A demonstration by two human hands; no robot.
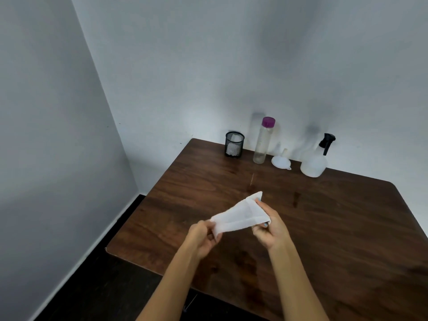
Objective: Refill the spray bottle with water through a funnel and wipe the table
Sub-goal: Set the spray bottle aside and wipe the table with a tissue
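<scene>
Above the middle of the tabletop, seen from the head camera, both hands are up off the wood with a white cloth stretched between them. Left hand is pinched closed on the cloth's near, lower end; right hand is curled around the far, wider end, thumb under and fingers over. So the cloth's long axis runs from near-left up to far-right, slack in the middle, clear of the surface. Along the far edge, against the wall, stands the spray bottle with its black trigger head on, toward the far right corner; the white funnel lies just beside it to the left, then a tall clear bottle with a purple cap, then a black mesh cup. Filling looks finished, and wiping looks like the step in hand. Dark wet-looking streaks sit just beyond the hands, nearer the right one, so the cloth likely goes down and forward there.
</scene>
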